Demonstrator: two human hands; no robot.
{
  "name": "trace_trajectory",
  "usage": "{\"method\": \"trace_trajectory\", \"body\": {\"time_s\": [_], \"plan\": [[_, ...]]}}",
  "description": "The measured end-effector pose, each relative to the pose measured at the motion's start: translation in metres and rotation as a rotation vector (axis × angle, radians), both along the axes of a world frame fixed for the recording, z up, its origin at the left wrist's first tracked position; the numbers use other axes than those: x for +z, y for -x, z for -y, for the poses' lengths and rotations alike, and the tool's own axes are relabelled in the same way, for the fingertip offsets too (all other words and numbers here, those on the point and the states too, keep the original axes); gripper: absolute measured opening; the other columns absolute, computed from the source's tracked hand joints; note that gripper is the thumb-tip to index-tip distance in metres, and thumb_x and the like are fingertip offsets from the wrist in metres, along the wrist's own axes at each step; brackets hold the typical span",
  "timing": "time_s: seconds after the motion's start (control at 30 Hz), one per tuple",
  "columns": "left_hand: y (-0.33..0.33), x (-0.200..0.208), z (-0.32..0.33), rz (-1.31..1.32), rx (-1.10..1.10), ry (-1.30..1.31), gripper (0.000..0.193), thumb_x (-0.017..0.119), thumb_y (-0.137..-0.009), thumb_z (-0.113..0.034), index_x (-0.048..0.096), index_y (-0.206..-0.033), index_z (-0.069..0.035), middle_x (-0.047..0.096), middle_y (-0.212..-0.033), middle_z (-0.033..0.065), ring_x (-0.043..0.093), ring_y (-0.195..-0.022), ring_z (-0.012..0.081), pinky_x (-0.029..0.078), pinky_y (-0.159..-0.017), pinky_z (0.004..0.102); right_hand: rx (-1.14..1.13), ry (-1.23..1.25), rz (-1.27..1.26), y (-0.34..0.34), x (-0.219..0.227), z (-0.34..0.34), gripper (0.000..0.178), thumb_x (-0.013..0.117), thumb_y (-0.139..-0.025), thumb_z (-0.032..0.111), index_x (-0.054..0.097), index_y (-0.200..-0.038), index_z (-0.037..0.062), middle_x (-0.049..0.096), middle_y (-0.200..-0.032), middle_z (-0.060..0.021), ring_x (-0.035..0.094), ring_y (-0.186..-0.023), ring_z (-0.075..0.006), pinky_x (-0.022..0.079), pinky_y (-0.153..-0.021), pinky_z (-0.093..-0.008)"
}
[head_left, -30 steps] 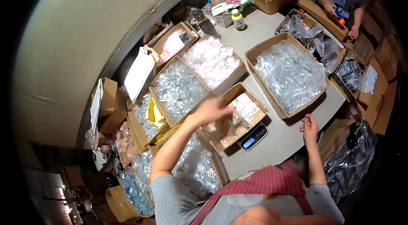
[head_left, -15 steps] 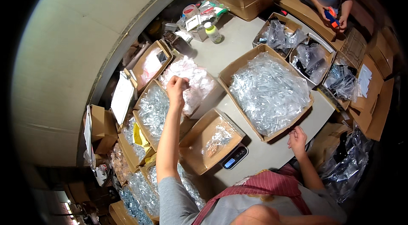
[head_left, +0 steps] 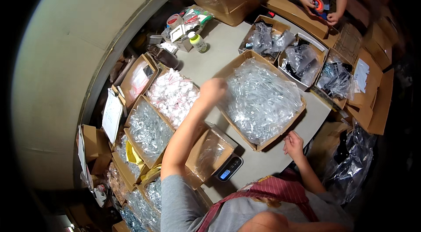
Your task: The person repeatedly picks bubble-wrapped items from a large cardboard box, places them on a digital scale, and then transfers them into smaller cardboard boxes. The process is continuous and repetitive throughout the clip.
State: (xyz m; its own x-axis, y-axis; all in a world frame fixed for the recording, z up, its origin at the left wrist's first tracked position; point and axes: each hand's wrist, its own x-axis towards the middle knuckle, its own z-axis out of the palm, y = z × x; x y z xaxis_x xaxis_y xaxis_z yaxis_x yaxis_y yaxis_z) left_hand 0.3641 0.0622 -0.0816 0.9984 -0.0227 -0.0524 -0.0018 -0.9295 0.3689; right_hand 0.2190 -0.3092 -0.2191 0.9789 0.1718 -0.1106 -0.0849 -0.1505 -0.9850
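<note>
- Head view: left hand (head_left: 213, 92) blurred at left rim of large brown cardboard box (head_left: 281, 127), clear plastic packets (head_left: 263, 100) inside, on grey worktop (head_left: 223, 47); grip contents: cannot tell.
- Right hand (head_left: 294, 143) near box, loosely curled; grip contents unclear.
- Risk: snagging the rim could spill packets.

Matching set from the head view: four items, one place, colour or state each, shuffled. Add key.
1. Left hand
2. Right hand
3. Scale
4. Bottle

A. Yellow-green with a white cap
B. Near the right edge of the table
C. At the left side of the large box of clear plastic items
D. Display lit blue

Pairs: 1-C, 2-B, 3-D, 4-A
</note>
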Motion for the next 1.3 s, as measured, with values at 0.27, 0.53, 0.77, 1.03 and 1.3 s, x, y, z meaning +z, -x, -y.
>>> {"method": "trace_trajectory", "body": {"time_s": [0.27, 0.53, 0.77, 1.03, 1.3], "plan": [[0.089, 0.041, -0.046, 0.128, 0.368, 1.215, 0.018, 0.055, -0.099, -0.022, 0.062, -0.095, -0.005, 0.046, -0.06, -0.0046, 0.042, -0.054, 0.0053, 0.033, -0.049, 0.0207, -0.006, 0.022, -0.032, 0.002, 0.002, -0.002, 0.014, 0.049, -0.09, -0.003, 0.048, -0.076, -0.0019, 0.049, -0.069, -0.007, 0.055, -0.042, -0.012, 0.041, -0.032, -0.0254], [0.247, 0.043, -0.06, -0.146, 0.417, 0.941, 0.019, 0.051, -0.101, -0.022, 0.06, -0.104, -0.006, 0.059, -0.084, -0.0012, 0.053, -0.071, 0.0066, 0.046, -0.065, 0.0212, 0.071, -0.055, -0.112, 0.002, -0.032, 0.011, 0.012, 0.046, -0.093, 0.001, 0.05, -0.104, -0.0015, 0.061, -0.085, -0.0116, 0.055, -0.047, -0.009, 0.044, -0.034, -0.0221], [0.365, 0.041, -0.035, 0.12, 0.175, 0.079, 0.054, 0.057, -0.095, -0.036, 0.047, -0.14, -0.008, 0.052, -0.132, 0.0256, 0.047, -0.126, 0.0417, 0.039, -0.105, 0.0465, 0.063, -0.003, -0.024, 0.004, -0.024, 0.005, 0.013, 0.045, -0.099, 0.011, 0.051, -0.091, 0.0017, 0.056, -0.075, -0.0064, 0.049, -0.046, -0.0088, 0.041, -0.035, -0.0219], [0.502, 0.023, -0.139, -0.019, 0.806, -0.183, 0.05, 0.069, -0.073, -0.014, 0.059, -0.121, -0.006, 0.063, -0.118, 0.0156, 0.052, -0.115, 0.0369, 0.042, -0.1, 0.0438, 0.037, 0.097, -0.02, 0.001, -0.027, 0.002, 0.016, 0.046, -0.099, 0.013, 0.052, -0.089, 0.0018, 0.051, -0.064, -0.0038, 0.047, -0.046, -0.0085, 0.04, -0.04, -0.0226], [0.54, 0.028, -0.141, 0.447, 0.521, -0.22, 0.028, 0.074, -0.065, -0.016, 0.065, -0.089, -0.006, 0.058, -0.086, 0.0103, 0.053, -0.087, 0.0321, 0.043, -0.077, 0.044, -0.081, -0.035, 0.037, 0.065, -0.039, -0.019, 0.022, 0.051, -0.097, 0.012, 0.058, -0.114, 0.0013, 0.052, -0.083, -0.0003, 0.046, -0.063, -0.0063, 0.041, -0.053, -0.0201]]}}
